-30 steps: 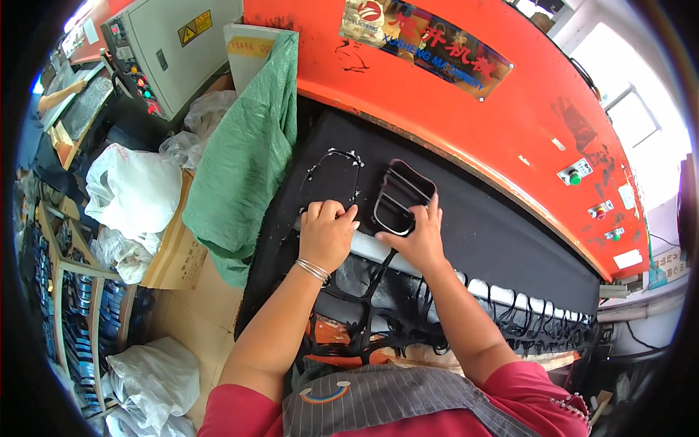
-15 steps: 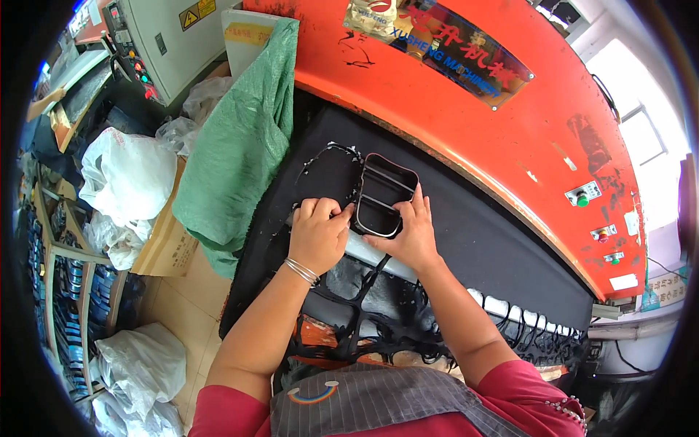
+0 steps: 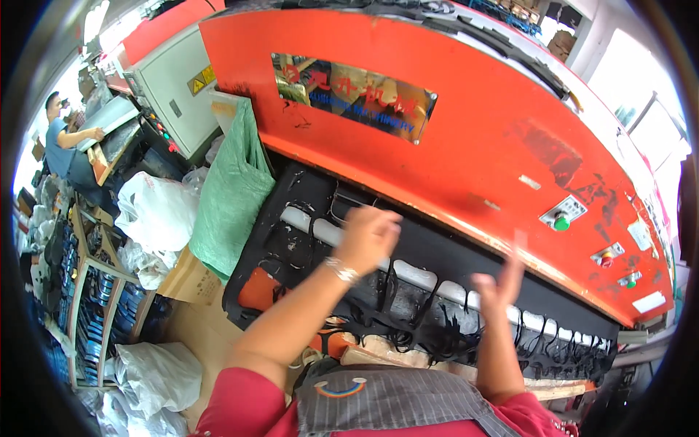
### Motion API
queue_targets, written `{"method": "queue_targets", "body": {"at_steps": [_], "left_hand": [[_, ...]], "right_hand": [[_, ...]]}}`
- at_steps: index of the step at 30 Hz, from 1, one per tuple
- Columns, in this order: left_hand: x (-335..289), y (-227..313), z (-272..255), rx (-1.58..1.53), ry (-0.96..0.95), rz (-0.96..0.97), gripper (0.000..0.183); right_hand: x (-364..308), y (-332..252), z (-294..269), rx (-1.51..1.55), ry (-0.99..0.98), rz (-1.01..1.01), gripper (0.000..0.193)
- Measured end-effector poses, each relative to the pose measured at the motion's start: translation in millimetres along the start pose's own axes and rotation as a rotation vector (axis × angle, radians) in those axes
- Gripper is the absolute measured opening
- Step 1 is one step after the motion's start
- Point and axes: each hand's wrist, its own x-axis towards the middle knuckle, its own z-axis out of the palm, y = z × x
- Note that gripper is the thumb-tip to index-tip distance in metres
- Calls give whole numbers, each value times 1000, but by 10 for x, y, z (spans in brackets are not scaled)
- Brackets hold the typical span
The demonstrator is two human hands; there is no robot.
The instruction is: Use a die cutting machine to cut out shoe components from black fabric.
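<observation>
My left hand point(image 3: 369, 237) hovers over the black sheet material point(image 3: 444, 264), its fingers curled in and nothing visible in them. Just beyond it lies the cutting die point(image 3: 345, 195), a rounded metal frame, close to the lower edge of the orange press point(image 3: 466, 131). My hand and the press edge hide part of the die. Farther right, my right hand point(image 3: 498, 288) is raised over the sheet, smeared by motion, with thumb and fingers apart and no object in it. Cut-out gaps and ragged black strips point(image 3: 415, 320) run along the sheet's near edge, showing a white surface beneath.
Push buttons, including a green one point(image 3: 561, 221), sit on the press front at right. A green woven sack point(image 3: 229, 197) hangs at left, beside white plastic bags point(image 3: 156, 211), a cardboard box point(image 3: 191, 280) and a rack point(image 3: 95, 291). A person point(image 3: 69, 149) works at the far left.
Both hands have let go of the cutting die and come apart, the right hand swinging to the right. The die now lies nearer the press. My view has shifted, bringing a person in at left.
</observation>
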Motion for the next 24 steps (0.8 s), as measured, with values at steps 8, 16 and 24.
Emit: {"method": "queue_targets", "body": {"at_steps": [8,16,24], "left_hand": [[806,2503,1666,-582,-423,430,21],[1158,2700,1874,65,-559,497,24],[-429,1569,468,70,-739,-102,38]], "right_hand": [[801,1117,-3834,-498,1093,10,63],[947,1767,-4487,-811,1085,416,69],[-526,682,-2694,10,-5,516,57]]}}
